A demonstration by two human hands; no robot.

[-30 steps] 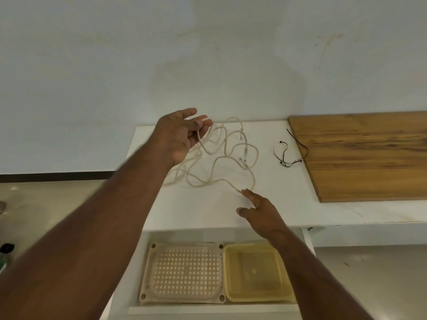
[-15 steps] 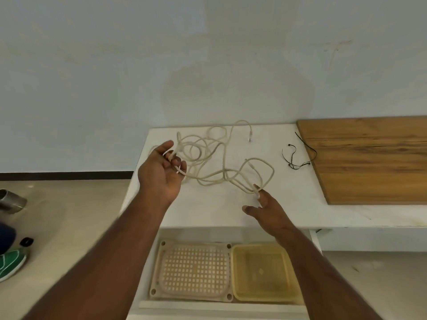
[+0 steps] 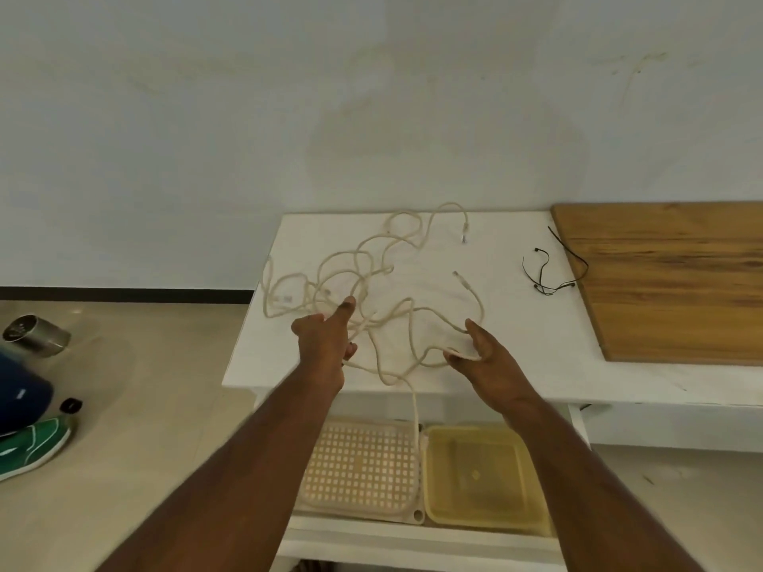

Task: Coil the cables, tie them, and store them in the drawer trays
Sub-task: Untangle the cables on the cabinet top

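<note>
A long cream cable (image 3: pixel 396 319) lies in a loose tangle on the white table (image 3: pixel 516 365). Its two plug ends (image 3: pixel 464 233) lie free toward the back. One strand (image 3: pixel 415 414) hangs over the front edge toward the open drawer. My left hand (image 3: pixel 326 344) is at the tangle's left front; its index finger points out and its other fingers curl around strands. My right hand (image 3: pixel 483 357) holds a loop of the cable between thumb and fingers at the right front. In the drawer sit a perforated cream tray (image 3: pixel 363 468) and a yellow translucent tray (image 3: pixel 483 485).
A thin black wire (image 3: pixel 545 278) lies right of the tangle, next to a wooden board (image 3: pixel 669 282) covering the table's right side. On the floor at left are a metal cylinder (image 3: pixel 35 336), a dark blue object (image 3: pixel 20 390) and a green shoe (image 3: pixel 29 447).
My left hand came down from above the table to its front edge, dragging the cable with it. The tangle spread out, and one strand now hangs over the edge. My right hand took a loop.
</note>
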